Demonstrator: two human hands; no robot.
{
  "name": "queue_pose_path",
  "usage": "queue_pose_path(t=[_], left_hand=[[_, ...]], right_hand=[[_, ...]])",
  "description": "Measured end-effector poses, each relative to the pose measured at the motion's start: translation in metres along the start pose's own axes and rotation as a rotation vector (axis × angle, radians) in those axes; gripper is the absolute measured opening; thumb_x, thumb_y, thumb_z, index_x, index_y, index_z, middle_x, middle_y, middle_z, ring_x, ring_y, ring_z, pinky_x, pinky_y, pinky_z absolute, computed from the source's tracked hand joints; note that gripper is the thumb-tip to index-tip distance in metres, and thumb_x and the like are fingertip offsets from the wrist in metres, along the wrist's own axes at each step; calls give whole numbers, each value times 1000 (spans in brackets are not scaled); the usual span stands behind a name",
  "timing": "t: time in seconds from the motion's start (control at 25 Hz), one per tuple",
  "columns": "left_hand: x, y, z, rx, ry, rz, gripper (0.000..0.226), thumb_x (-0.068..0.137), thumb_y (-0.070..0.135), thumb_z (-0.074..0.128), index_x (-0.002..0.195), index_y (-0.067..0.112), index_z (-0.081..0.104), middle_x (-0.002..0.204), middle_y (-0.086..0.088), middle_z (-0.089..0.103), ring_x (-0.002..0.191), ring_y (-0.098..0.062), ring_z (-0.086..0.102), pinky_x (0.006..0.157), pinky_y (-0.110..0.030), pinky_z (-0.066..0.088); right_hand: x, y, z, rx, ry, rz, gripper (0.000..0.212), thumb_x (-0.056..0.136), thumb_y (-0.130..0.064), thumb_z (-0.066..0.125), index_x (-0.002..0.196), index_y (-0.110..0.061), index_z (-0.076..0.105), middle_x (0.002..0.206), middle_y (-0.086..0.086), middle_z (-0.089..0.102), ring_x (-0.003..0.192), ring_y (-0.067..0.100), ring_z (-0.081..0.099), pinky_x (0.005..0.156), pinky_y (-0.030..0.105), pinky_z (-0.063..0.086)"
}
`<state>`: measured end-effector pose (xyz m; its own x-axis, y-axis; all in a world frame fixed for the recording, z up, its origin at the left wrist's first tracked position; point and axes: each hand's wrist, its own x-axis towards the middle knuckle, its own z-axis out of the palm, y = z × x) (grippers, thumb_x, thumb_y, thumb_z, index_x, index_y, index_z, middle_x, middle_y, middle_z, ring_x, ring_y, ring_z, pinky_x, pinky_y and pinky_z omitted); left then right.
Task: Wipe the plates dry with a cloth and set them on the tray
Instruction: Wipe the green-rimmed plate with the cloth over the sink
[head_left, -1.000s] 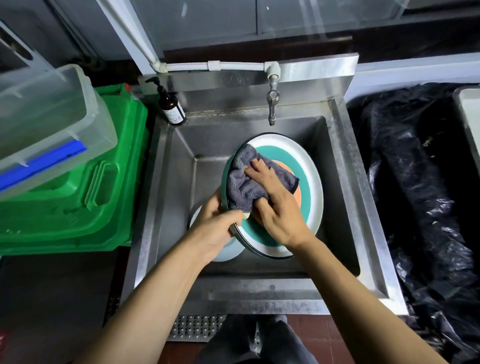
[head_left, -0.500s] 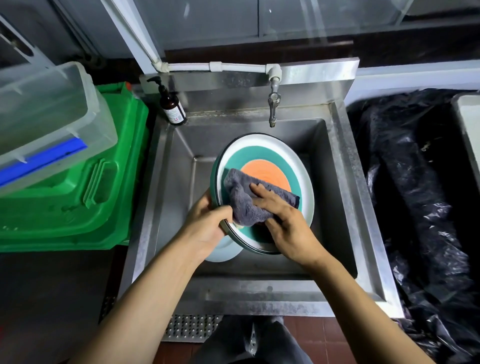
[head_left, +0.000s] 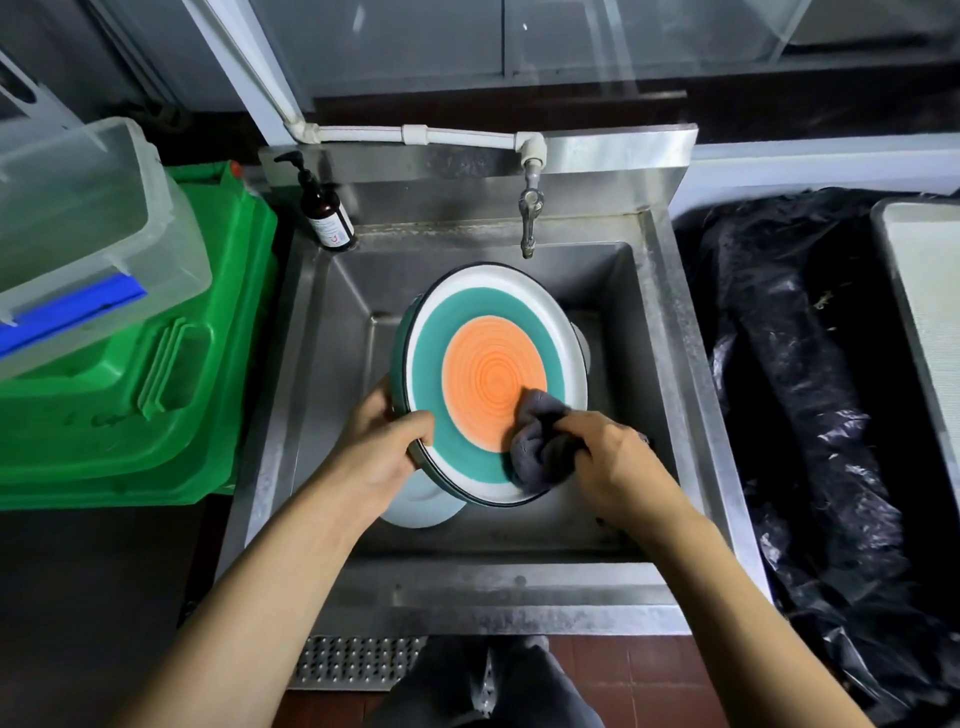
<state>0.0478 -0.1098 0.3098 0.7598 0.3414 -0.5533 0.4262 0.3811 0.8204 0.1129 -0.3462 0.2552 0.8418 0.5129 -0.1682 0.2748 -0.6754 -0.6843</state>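
Observation:
A round plate (head_left: 488, 332) with an orange centre, a teal ring and a white rim is tilted up over the steel sink (head_left: 332, 332). My left hand (head_left: 379, 447) grips its lower left rim, thumb on the face. My right hand (head_left: 618, 467) holds a bunched grey cloth (head_left: 540, 441) against the plate's lower right part. Under the held plate a pale plate (head_left: 415, 512) lies in the sink, mostly hidden. A light tray (head_left: 924, 291) shows at the right edge.
A tap (head_left: 530, 218) hangs over the back of the sink, with a brown pump bottle (head_left: 324, 208) at its back left corner. A green crate (head_left: 130, 374) and a clear tub (head_left: 78, 218) stand left. Black plastic sheeting (head_left: 800, 389) covers the surface on the right.
The cloth and my right hand have slid from the plate's upper left down to its lower right, uncovering the orange centre. My left hand keeps its grip on the rim.

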Motion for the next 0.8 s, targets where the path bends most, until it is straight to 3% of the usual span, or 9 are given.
queue_pose_path(t=[0.08,0.16,0.24,0.36,0.48,0.6,0.72,0.8], left_hand=[[-1,2,0,7,-23,-5,42,54,-5,54,70,29,73,67,1,64,67,-14,61,60,-26,53],[-2,3,3,38,-32,-14,43,54,-3,56,73,31,73,71,-1,63,74,-18,59,65,-30,53],[-8,1,6,84,-43,-10,43,54,-1,57,78,31,73,77,-7,59,80,-23,54,73,-38,48],[-14,0,12,86,-48,-10,40,54,-1,57,81,23,71,87,-13,54,84,-25,49,77,-43,40],[-17,1,15,44,-20,-22,37,53,-4,55,89,6,61,89,-15,53,86,-28,46,79,-44,36],[-18,1,11,-16,-7,-11,49,54,-6,52,102,-2,57,91,-19,54,87,-29,50,77,-41,40],[-17,4,9,-67,-39,-2,55,55,-7,50,110,-3,56,95,-19,57,90,-30,53,77,-38,42],[-17,7,8,-84,-60,8,51,55,-7,50,105,1,59,94,-17,58,88,-29,56,75,-38,44]], right_hand=[[12,-6,5,5,96,96,24,88,7,48,101,-1,67,98,9,66,87,25,60,68,19,35],[30,-11,2,45,209,148,27,88,9,48,106,1,66,102,15,67,91,31,61,69,19,30],[47,-16,-6,73,262,157,37,91,7,47,123,-1,63,117,17,67,106,34,61,74,17,30],[67,-26,-15,100,294,79,49,90,8,47,138,1,55,136,20,60,126,35,55,96,21,35],[78,-43,-20,190,299,-87,59,86,13,45,143,0,54,149,16,53,141,24,45,121,23,24],[72,-44,-30,362,494,-209,54,85,10,43,131,-7,65,136,2,63,131,8,54,116,30,38],[68,-28,-42,300,717,-234,51,88,8,42,129,-9,67,142,3,57,138,14,49,118,28,34],[69,-21,-45,230,578,-172,51,87,-1,41,131,-11,66,150,6,50,144,18,42,122,33,30]])
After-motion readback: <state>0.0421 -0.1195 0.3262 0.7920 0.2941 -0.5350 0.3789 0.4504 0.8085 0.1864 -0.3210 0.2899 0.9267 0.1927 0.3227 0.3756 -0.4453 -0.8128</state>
